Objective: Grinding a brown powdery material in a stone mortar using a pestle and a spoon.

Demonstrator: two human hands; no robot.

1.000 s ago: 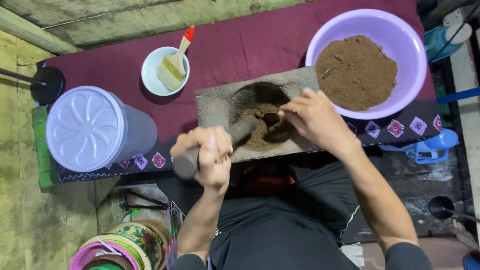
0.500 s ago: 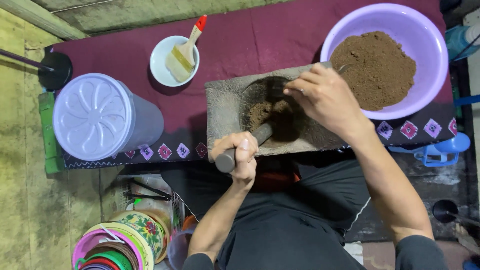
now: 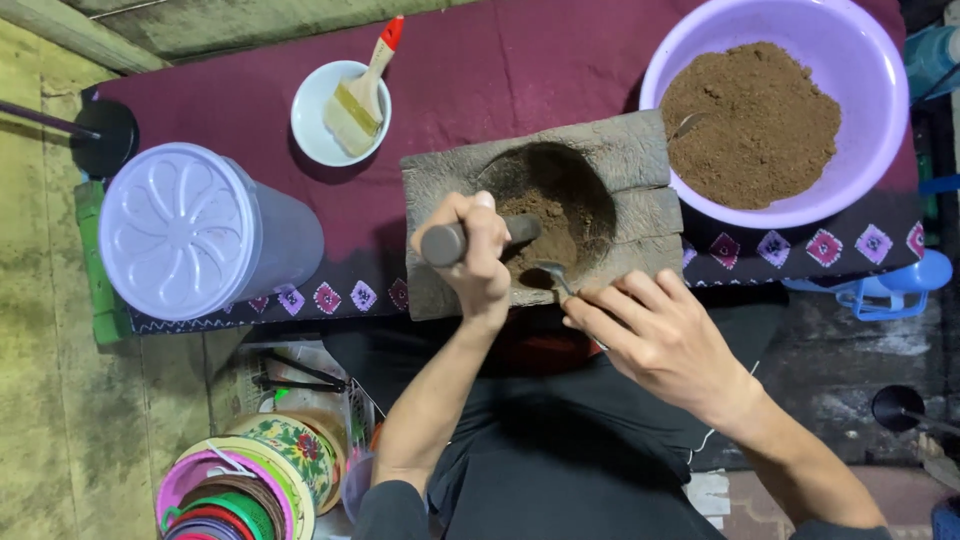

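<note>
The left hand [image 3: 478, 255] is clenched around a dark pestle [image 3: 470, 240], whose far end dips into the round hollow of a grey stone mortar [image 3: 620, 160] that sits on a maroon cloth [image 3: 520, 70] over the table. The right hand [image 3: 665, 335] pinches the handle of a small metal spoon [image 3: 556, 275] between thumb and fingers [image 3: 625, 300], its bowl resting at the near rim of the hollow, beside the brown powder [image 3: 545, 225] heaped inside.

To grind well here, I would judge that the pestle should press and roll against the hollow's wall rather than stab, with the spoon scraping stray powder back toward the middle and kept out from under the pestle head. The block looks heavy enough to stay put, but a steady downward push seems safer than a sideways shove.

Counted: one mortar, one pestle, one spoon in the hand. To the far right stands one lilac basin [image 3: 880, 90] with a large mound of the same brown powder, and what may be a second spoon handle pokes from its left edge; I cannot tell for sure. Far left of the mortar is one small white bowl [image 3: 315, 135] holding one brush [image 3: 365, 85] with a red-tipped handle. At the left sits one pale lidded tub [image 3: 185, 230]. Near left, on the floor, is a stack of coloured rings [image 3: 240, 480], too overlapped to count.
</note>
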